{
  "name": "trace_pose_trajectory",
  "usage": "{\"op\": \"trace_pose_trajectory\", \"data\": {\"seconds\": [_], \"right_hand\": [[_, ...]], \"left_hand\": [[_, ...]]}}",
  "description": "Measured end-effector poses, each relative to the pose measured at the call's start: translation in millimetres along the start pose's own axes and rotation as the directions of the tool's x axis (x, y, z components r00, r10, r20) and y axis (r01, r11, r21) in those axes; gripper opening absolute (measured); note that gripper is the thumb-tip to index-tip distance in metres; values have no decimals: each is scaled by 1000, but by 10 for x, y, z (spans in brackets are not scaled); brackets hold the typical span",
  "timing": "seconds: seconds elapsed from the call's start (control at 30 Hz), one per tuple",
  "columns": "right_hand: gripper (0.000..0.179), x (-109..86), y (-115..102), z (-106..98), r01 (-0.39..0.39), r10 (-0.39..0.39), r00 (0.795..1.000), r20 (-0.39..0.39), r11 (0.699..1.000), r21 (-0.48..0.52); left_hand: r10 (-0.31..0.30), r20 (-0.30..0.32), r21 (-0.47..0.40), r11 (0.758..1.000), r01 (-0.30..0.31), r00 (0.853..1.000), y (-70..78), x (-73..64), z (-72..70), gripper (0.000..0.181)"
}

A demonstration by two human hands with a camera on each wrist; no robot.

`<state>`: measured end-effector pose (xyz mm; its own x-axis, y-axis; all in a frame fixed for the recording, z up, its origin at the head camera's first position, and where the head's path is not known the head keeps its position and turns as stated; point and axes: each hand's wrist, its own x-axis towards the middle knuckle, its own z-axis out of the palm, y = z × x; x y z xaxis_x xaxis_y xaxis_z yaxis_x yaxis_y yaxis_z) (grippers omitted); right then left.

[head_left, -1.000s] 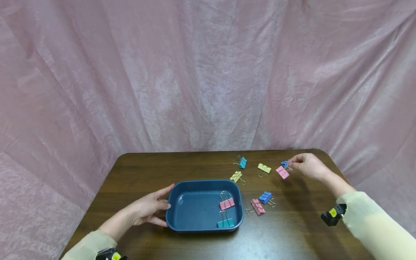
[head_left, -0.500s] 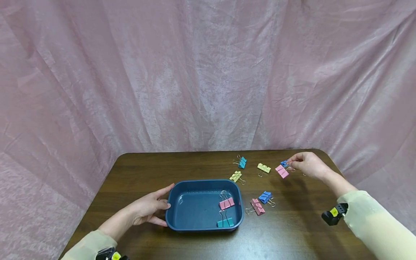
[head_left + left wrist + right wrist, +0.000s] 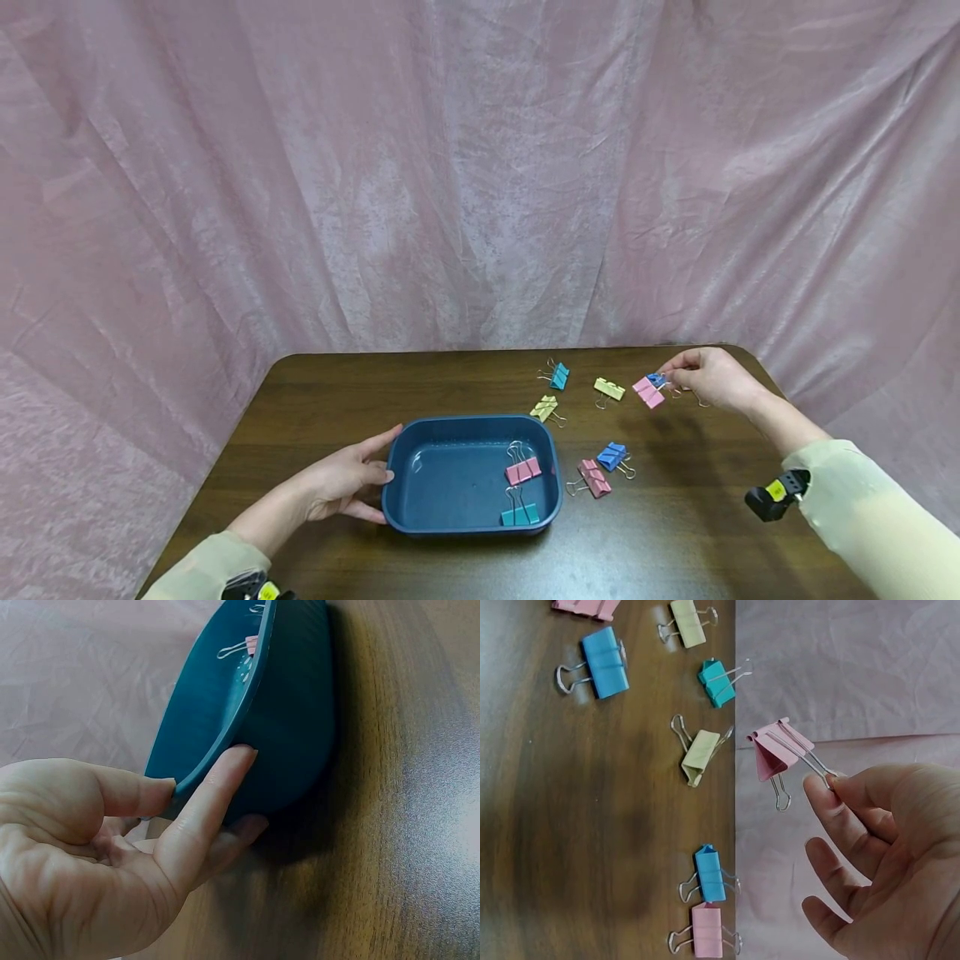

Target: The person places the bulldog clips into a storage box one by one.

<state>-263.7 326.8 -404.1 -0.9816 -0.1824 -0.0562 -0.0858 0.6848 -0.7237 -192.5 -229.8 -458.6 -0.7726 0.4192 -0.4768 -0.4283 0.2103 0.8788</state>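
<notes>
My right hand (image 3: 708, 377) pinches a pink binder clip (image 3: 648, 392) by one wire handle, between thumb and index finger, over the table's back right. In the right wrist view this pink clip (image 3: 780, 746) hangs in the air, its other handle pointing down. A blue binder clip (image 3: 710, 876) and another pink one (image 3: 708, 930) lie on the table below. My left hand (image 3: 341, 482) grips the left end of a dark blue plastic tray (image 3: 450, 483), thumb on the rim, fingers against the outer wall. Inside the tray's right side lie a pink clip (image 3: 522, 471) and a teal clip (image 3: 520, 514).
Right of the tray are another blue clip (image 3: 612, 455) and a pink clip (image 3: 594, 479). Behind it lie a teal clip (image 3: 559, 376) and two yellow clips, one nearer (image 3: 544, 407), one farther right (image 3: 609, 388). A pink curtain (image 3: 480, 183) hangs behind the wooden table (image 3: 337, 392).
The pink clip in my right hand has shifted slightly left and up in the head view, and the hand has turned a little. My left hand and the tray have stayed in place.
</notes>
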Motion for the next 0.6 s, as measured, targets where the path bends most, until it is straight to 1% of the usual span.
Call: {"op": "trace_pose_trajectory", "data": {"seconds": [0.6], "right_hand": [[23, -26, -186, 12, 30, -30, 1000, 7, 999, -19]], "left_hand": [[4, 4, -3, 1000, -4, 1000, -12, 6, -8, 79]]}}
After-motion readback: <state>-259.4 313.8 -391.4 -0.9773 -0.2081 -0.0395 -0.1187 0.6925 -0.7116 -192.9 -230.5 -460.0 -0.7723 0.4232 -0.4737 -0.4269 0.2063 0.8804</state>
